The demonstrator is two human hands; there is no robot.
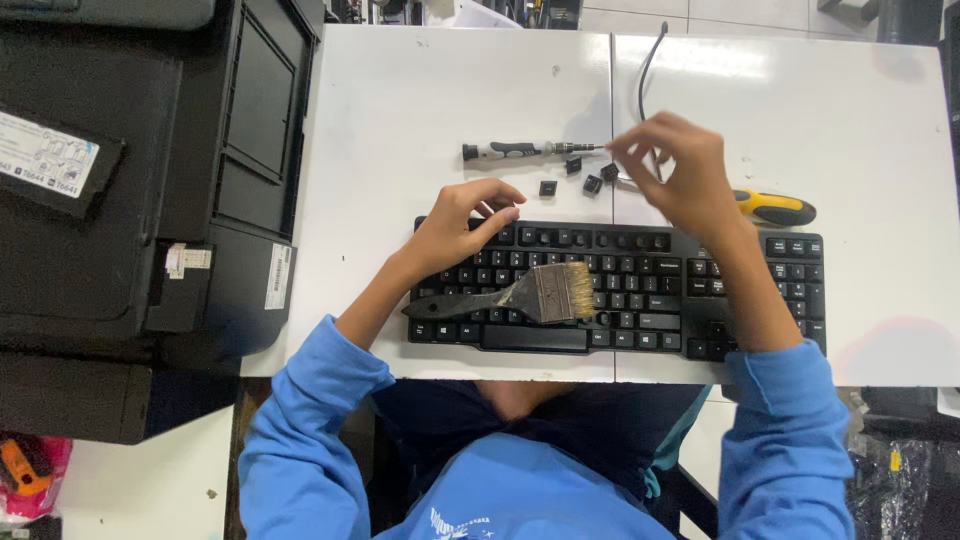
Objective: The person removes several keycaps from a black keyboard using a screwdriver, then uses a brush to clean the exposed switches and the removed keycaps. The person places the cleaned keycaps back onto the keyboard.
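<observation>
Item: black keyboard point(640, 290), full-size with number pad, laid flat across the seam of a white surface point(400, 110), close to its near edge, in front of a person in blue sleeves. A few keys appear to be removed from the upper rows; three loose black keycaps point(592, 183) are set just behind it. The keycaps are judged light, hard and smooth, easily flicked away or dropped, and best pinched by two opposite sides between thumb and finger. The keyboard itself is judged stiff and fairly light, best steadied by its frame rather than its keys. The left hand point(462, 222) is rested at the keyboard's upper left edge, fingers curled narrow with the tips drawn together; whether a keycap is pinched there cannot be told. The right hand point(675, 170) is raised above the upper edge, fingers bunched in a pinch near a slim metal tool; what, if anything, is gripped cannot be told. A flat paintbrush point(520, 293) with dark handle and pale bristles is laid across the keys. A grey-and-black precision screwdriver point(525, 150) is placed behind the keycaps, and a yellow-handled screwdriver point(775, 208) to the right. A black cable point(645, 70) is run to the far edge. A black printer point(150, 190) is stood at the left.
</observation>
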